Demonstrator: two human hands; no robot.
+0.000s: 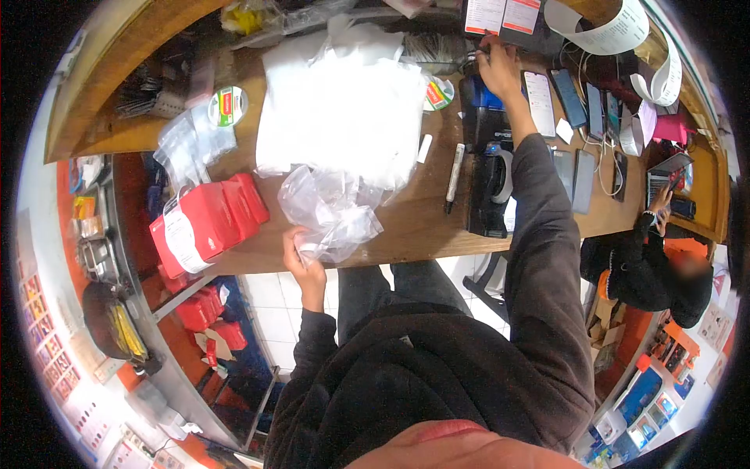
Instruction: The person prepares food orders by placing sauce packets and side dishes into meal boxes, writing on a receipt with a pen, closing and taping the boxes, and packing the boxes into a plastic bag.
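My left hand [305, 266] is closed on the edge of a crumpled clear plastic bag [332, 211] at the table's front edge. The bag rests against a large pile of white plastic bags [340, 102]. My right hand [498, 69] is stretched to the back of the table, its fingers partly apart at the lower edge of a screen with white and red panels [484, 14]. I see nothing held in it. Below that hand stand a black receipt printer [486, 117] and a second black device [486, 195], partly behind my sleeve.
Several phones [568, 98] with white cables lie at the right, under curling paper strips [605, 31]. A marker [455, 178] lies mid-table. Red boxes [207, 223] and a roll with a green label [227, 106] are at the left. Another person [652, 270] sits at the right, holding a phone.
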